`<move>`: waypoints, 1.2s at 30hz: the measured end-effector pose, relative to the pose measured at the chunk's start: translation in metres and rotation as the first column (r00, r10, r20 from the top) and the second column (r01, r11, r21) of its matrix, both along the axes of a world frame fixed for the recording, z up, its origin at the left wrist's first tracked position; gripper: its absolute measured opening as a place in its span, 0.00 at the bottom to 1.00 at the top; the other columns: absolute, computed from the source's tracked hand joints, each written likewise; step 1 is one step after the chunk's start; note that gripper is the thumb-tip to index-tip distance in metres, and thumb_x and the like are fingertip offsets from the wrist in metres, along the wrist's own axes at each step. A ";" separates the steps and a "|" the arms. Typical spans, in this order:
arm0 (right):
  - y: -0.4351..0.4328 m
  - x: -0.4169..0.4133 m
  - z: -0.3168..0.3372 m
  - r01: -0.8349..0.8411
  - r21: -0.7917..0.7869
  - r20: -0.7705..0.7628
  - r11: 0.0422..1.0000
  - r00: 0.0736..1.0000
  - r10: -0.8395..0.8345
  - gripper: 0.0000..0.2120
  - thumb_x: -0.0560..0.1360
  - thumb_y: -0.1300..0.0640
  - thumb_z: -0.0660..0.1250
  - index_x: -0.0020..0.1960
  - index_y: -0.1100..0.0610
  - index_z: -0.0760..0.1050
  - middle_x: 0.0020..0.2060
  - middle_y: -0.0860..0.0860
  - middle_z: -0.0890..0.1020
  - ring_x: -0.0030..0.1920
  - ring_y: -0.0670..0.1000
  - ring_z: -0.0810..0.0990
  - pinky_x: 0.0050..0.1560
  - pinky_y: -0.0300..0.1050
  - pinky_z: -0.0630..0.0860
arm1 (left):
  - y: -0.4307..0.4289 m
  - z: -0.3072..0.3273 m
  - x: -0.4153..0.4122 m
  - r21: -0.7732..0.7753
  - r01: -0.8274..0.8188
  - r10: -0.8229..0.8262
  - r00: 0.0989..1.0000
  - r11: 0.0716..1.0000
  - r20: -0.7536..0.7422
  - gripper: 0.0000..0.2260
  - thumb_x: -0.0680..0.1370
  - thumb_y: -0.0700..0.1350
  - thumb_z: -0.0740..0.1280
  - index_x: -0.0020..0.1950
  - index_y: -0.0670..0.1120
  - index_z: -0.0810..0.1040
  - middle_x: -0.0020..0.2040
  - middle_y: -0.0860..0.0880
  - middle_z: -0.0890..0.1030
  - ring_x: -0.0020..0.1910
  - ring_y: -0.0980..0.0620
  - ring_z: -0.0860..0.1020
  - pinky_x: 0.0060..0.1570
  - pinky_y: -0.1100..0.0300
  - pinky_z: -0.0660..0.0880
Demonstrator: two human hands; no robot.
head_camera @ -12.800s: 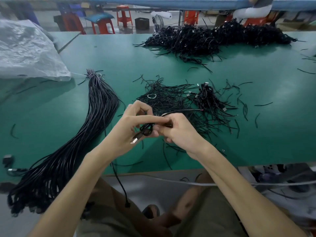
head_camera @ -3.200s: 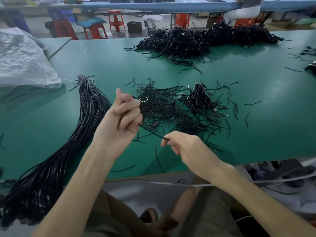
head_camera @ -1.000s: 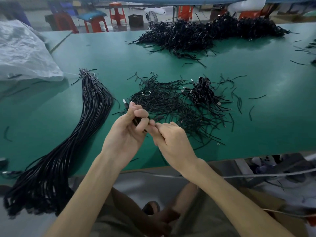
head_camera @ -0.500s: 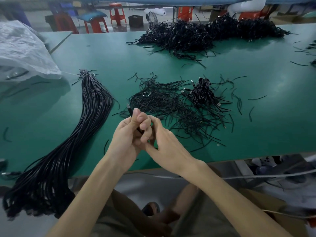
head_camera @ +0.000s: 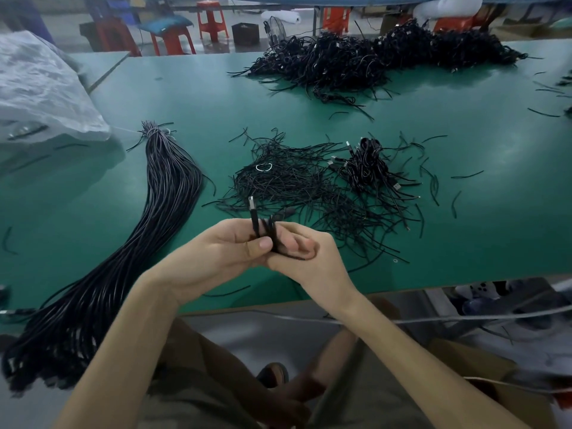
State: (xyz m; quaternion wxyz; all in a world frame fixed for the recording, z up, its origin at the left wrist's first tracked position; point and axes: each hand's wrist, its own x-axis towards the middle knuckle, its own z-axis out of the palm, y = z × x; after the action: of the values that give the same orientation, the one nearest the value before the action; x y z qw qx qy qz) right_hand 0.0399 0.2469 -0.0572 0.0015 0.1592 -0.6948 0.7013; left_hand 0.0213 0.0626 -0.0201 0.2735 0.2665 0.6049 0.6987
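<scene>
A folded black USB cable [head_camera: 258,222] stands up between my two hands, its metal plug pointing up. My left hand [head_camera: 223,252] grips the folded cable, with the thumb pressed across it. My right hand [head_camera: 305,255] curls round the same cable from the right side. Both hands hover just above the near edge of the green table [head_camera: 464,230]. Behind them lies a loose pile of black twist ties [head_camera: 291,184], and beside it a small heap of coiled cables [head_camera: 368,168].
A long tied bundle of straight black cables [head_camera: 145,230] runs along the left side. A big heap of coiled cables [head_camera: 371,60] lies at the far edge. A clear plastic bag [head_camera: 40,91] sits far left. Red stools [head_camera: 173,35] stand beyond the table.
My hands have turned apart slightly, so the folded cable and its plug now stick up in plain sight between them. The piles on the table have not moved.
</scene>
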 end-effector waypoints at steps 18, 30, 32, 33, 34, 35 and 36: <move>-0.004 0.006 0.013 0.026 0.334 -0.067 0.942 0.998 -0.004 0.16 0.72 0.56 0.78 0.59 0.53 0.82 0.48 0.47 0.84 0.49 0.45 0.81 0.51 0.41 0.78 | -0.001 0.030 0.017 -0.506 -0.189 0.052 0.961 0.842 -0.272 0.10 0.81 0.40 0.65 0.56 0.48 0.85 0.55 0.53 0.86 0.59 0.55 0.82 0.66 0.58 0.74; -0.004 0.012 0.010 -0.142 0.170 0.132 0.975 0.984 0.120 0.15 0.71 0.62 0.79 0.55 0.59 0.80 0.42 0.55 0.86 0.40 0.51 0.87 0.45 0.47 0.84 | -0.001 0.013 0.020 -0.467 -0.413 0.225 0.885 0.782 -0.407 0.10 0.68 0.58 0.73 0.45 0.56 0.87 0.37 0.47 0.87 0.41 0.45 0.85 0.46 0.54 0.80; -0.004 0.010 0.010 -0.104 0.194 0.121 0.975 0.989 0.082 0.14 0.72 0.64 0.78 0.55 0.58 0.80 0.43 0.54 0.86 0.40 0.50 0.87 0.45 0.44 0.84 | 0.003 0.008 0.021 -0.441 -0.489 0.282 0.845 0.752 -0.455 0.13 0.67 0.59 0.73 0.42 0.51 0.88 0.34 0.47 0.86 0.38 0.41 0.83 0.42 0.49 0.79; -0.004 0.010 0.010 -0.081 0.213 0.109 0.974 0.992 0.059 0.13 0.72 0.65 0.77 0.55 0.57 0.80 0.43 0.53 0.86 0.40 0.49 0.87 0.44 0.42 0.83 | 0.006 0.006 0.023 -0.425 -0.520 0.315 0.828 0.741 -0.463 0.14 0.67 0.58 0.73 0.41 0.48 0.88 0.33 0.47 0.85 0.37 0.40 0.83 0.41 0.47 0.80; -0.003 0.009 0.010 -0.063 0.231 0.099 0.971 0.994 0.041 0.13 0.72 0.66 0.76 0.55 0.57 0.80 0.43 0.52 0.86 0.39 0.48 0.87 0.43 0.41 0.82 | 0.008 0.005 0.024 -0.409 -0.541 0.346 0.818 0.735 -0.460 0.14 0.68 0.57 0.72 0.41 0.48 0.88 0.33 0.48 0.85 0.36 0.42 0.84 0.41 0.48 0.81; -0.003 0.009 0.009 -0.053 0.242 0.092 0.969 0.995 0.031 0.13 0.73 0.67 0.75 0.55 0.57 0.80 0.43 0.52 0.86 0.39 0.48 0.87 0.42 0.39 0.82 | 0.011 0.003 0.026 -0.402 -0.558 0.363 0.807 0.726 -0.465 0.11 0.70 0.56 0.72 0.42 0.50 0.88 0.33 0.49 0.86 0.36 0.45 0.84 0.42 0.51 0.82; -0.002 0.010 0.009 -0.048 0.245 0.085 0.968 0.996 0.028 0.13 0.73 0.67 0.74 0.55 0.57 0.80 0.42 0.51 0.86 0.39 0.47 0.87 0.41 0.37 0.81 | 0.013 0.002 0.027 -0.413 -0.564 0.355 0.801 0.715 -0.482 0.09 0.72 0.55 0.72 0.44 0.52 0.87 0.35 0.50 0.86 0.36 0.49 0.85 0.41 0.56 0.81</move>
State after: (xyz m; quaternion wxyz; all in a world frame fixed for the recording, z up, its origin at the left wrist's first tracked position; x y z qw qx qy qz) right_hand 0.0499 0.2446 -0.0481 -0.0600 0.1430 -0.7731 0.6151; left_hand 0.0486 0.0754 -0.0178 0.0323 0.1427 0.8630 0.4836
